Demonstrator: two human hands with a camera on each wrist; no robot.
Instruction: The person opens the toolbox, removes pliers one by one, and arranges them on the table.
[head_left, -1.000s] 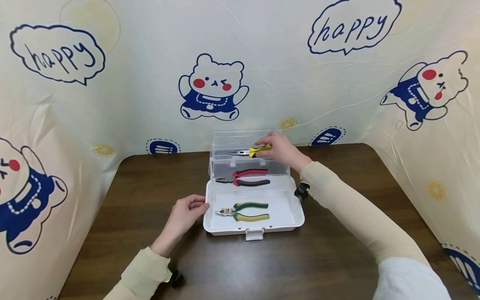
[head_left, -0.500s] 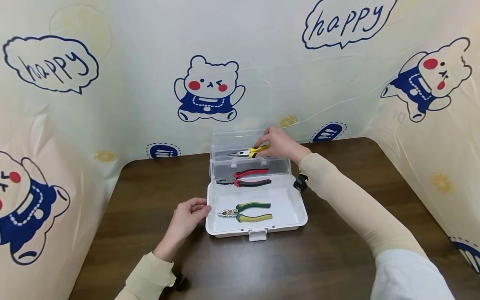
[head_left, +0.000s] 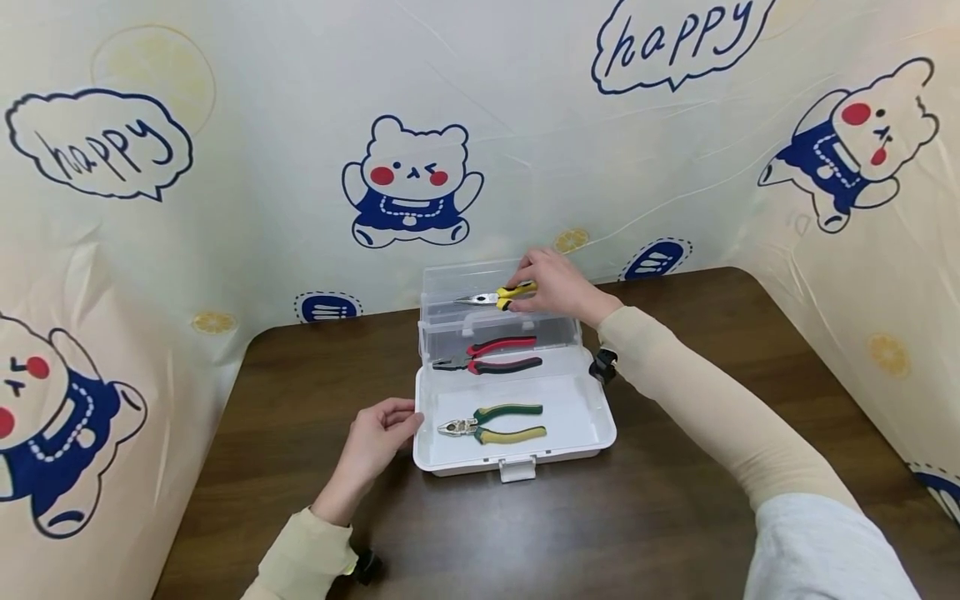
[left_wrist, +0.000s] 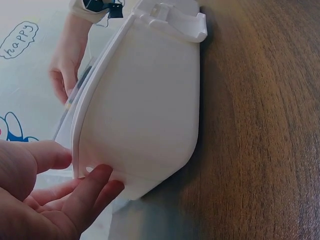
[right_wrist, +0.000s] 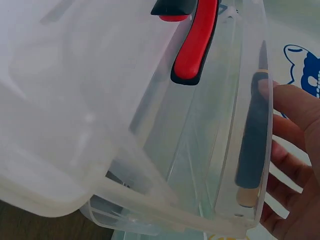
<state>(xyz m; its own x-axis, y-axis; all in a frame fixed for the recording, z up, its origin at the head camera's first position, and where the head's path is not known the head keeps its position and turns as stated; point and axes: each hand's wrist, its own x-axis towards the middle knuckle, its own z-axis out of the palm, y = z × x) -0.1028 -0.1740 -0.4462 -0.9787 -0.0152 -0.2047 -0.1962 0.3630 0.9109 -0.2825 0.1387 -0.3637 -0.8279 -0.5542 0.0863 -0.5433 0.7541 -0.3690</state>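
Observation:
A white toolbox (head_left: 581, 408) stands on the table with its clear lid (head_left: 450, 283) tipped back. My left hand (head_left: 375, 442) pinches the box's left rim, thumb above and fingertips below in the left wrist view. At the back, my right hand (head_left: 558, 287) holds yellow-and-black long-nose pliers (head_left: 487, 298) by the handles, jaws pointing left, at the lid's upper part. In the right wrist view, those pliers (right_wrist: 252, 135) show blurred through the lid wall. Red-and-black pliers (head_left: 504, 367) lie in the middle section. Green-and-yellow pliers (head_left: 510, 409) lie in the white base.
The front latch (head_left: 517, 469) hangs out from the box edge toward me. Brown wooden table (head_left: 300, 383) surrounds the box. A patterned curtain (head_left: 262, 208) rises right behind the lid and along both sides.
The head view has shifted slightly. The right hand and the long-nose pliers have risen a little against the lid. The left hand stays at the rim; the other pliers lie as before.

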